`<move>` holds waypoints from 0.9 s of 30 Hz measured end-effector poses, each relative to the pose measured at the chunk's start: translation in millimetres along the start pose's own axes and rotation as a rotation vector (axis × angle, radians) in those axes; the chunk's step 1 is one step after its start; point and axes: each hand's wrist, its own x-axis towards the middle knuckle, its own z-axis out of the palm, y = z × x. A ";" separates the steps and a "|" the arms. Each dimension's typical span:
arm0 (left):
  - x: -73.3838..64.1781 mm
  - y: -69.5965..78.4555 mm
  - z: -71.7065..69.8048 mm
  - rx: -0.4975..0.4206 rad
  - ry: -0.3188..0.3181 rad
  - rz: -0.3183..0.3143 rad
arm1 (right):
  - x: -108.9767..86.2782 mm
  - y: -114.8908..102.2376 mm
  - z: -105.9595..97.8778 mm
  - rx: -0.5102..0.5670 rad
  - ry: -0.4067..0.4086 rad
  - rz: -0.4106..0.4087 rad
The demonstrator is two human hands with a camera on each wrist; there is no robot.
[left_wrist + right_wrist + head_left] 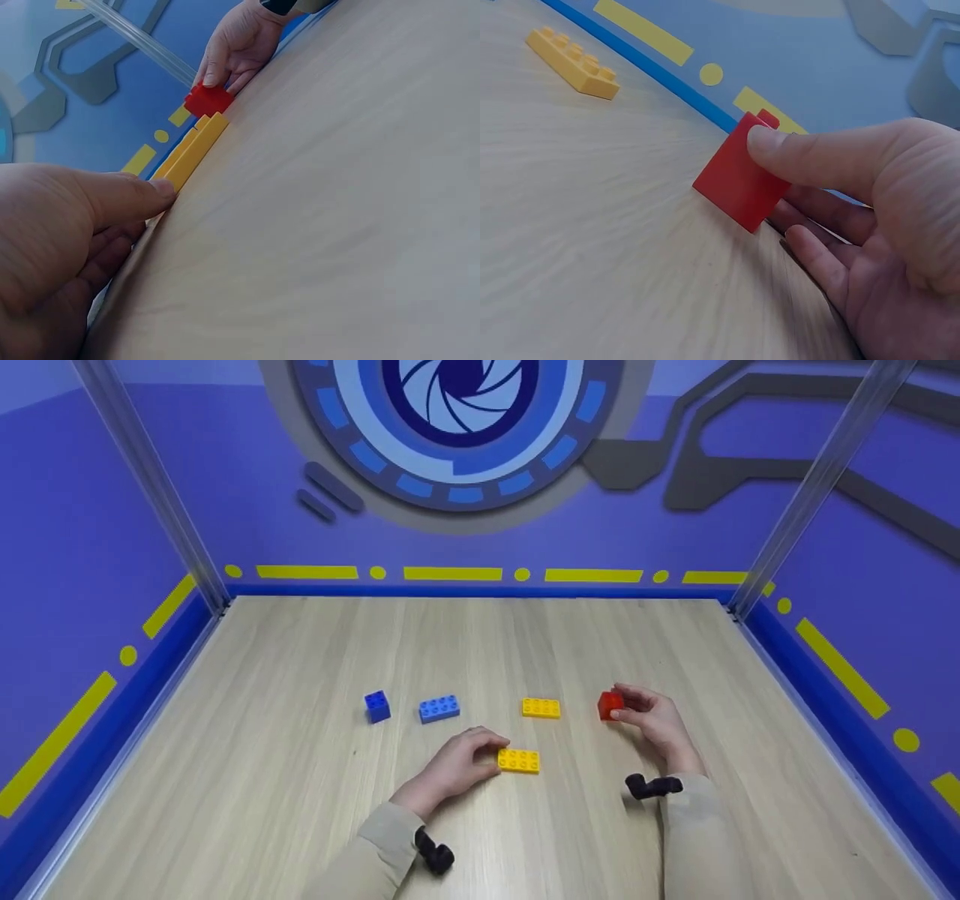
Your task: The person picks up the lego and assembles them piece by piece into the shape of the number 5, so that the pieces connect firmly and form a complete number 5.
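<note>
My left hand [459, 763] pinches a yellow toy brick [519, 760] by its left end, thumb on the near side, low over the table near the middle. The brick's studs face up. To the right, my right hand [660, 725] holds a red toy brick [610, 706] between thumb and fingers. In the right wrist view the thumb presses on one face of the red brick [739, 176], and the other fingers are partly hidden behind it. A second yellow brick [541, 708] lies between the hands, farther back.
Left of the second yellow brick lie a light blue brick [439, 709] and a small dark blue brick [377, 706], in a rough row. Purple walls [525, 540] close off the wooden table [300, 652] at the back and sides.
</note>
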 end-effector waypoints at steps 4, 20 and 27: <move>-6.4 -4.5 -5.6 -0.006 0.017 -0.012 | 0.5 -1.6 0.9 -0.037 0.005 0.006; -17.9 -12.9 -15.4 -0.010 0.052 -0.018 | 0.6 0.5 15.5 -0.056 0.048 0.010; -15.9 -11.5 -15.9 -0.031 0.059 -0.043 | -1.6 -6.6 44.4 -0.003 0.032 -0.053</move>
